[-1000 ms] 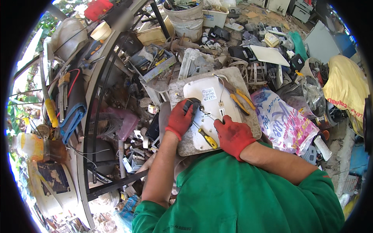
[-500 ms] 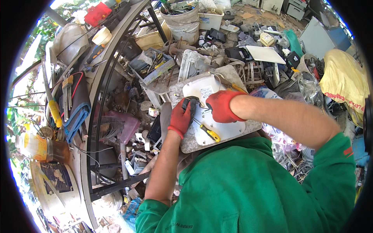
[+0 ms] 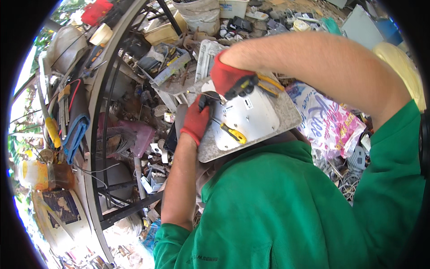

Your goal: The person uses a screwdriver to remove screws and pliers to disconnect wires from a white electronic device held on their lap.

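Note:
A white metal panel (image 3: 260, 112) lies on a grey speckled board (image 3: 291, 120) across my lap. At the panel's left edge, my left hand (image 3: 196, 117), in a red glove with dark fingers, is closed around a small dark part I cannot make out. My right hand (image 3: 230, 80) is raised over the panel's far side, fingers curled; a bit of yellow and black shows at them, but what they hold is unclear. A yellow-handled screwdriver (image 3: 234, 133) rests on the panel near my left hand. Beside my right hand lies a tool with yellow handles (image 3: 269, 84), perhaps pliers.
To the left runs a metal-framed table (image 3: 99, 85) with tools and a blue-edged cloth (image 3: 77, 134). Beyond the board stand a grey tray of tools (image 3: 165, 65) and a whitish bucket (image 3: 197, 15). A printed plastic bag (image 3: 327, 119) lies at right amid scattered scrap.
My right hand has lifted and moved up and left, its forearm swinging higher. My left hand stays at the panel's edge. The whole view has shifted slightly.

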`<action>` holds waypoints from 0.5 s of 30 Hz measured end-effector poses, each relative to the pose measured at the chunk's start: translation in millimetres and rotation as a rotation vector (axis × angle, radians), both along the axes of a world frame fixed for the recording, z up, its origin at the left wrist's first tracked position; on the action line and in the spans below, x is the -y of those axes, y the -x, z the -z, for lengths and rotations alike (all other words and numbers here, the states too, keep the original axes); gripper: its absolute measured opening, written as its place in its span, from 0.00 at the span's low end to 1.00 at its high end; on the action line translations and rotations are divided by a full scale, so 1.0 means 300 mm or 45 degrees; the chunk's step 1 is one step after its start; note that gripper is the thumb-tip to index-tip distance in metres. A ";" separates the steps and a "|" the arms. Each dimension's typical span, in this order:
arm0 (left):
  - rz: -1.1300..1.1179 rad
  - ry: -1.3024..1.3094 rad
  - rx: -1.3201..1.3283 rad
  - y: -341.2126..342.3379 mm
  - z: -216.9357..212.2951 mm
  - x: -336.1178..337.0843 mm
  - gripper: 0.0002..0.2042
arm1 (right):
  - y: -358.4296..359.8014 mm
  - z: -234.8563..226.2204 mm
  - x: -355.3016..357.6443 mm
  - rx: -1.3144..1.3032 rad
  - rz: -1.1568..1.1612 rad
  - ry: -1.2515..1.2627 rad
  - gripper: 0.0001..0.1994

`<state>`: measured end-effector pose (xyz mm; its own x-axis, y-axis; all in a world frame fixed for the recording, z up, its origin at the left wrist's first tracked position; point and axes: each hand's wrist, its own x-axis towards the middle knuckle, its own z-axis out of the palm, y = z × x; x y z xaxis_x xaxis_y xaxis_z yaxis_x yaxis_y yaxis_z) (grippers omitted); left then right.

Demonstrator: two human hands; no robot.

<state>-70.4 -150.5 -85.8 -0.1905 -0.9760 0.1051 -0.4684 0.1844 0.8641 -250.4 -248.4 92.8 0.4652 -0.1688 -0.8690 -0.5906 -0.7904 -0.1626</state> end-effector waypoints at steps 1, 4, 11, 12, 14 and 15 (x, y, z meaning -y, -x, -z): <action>0.005 -0.006 0.021 -0.001 0.002 0.002 0.20 | -0.014 -0.016 0.009 -0.075 -0.301 0.092 0.11; 0.016 -0.026 0.009 0.003 -0.004 -0.001 0.22 | -0.056 -0.025 0.031 -0.148 0.222 -0.016 0.14; 0.041 -0.054 0.015 0.032 -0.034 -0.049 0.24 | -0.155 0.014 0.077 -0.226 -0.056 -0.001 0.15; 0.027 -0.022 0.023 0.039 -0.027 -0.065 0.24 | -0.154 0.007 0.065 -0.218 -0.055 0.036 0.15; -0.007 0.046 0.037 0.050 -0.010 -0.088 0.24 | -0.120 -0.016 0.017 -0.163 -0.008 0.148 0.15; -0.021 0.080 0.043 0.053 -0.003 -0.097 0.24 | -0.073 -0.023 -0.028 -0.109 0.028 0.249 0.14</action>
<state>-86.3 -121.3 -85.0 -0.1792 -0.9708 0.1598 -0.5005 0.2298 0.8347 -228.6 -240.1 99.7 0.3856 -0.3472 -0.8548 -0.6133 -0.7886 0.0437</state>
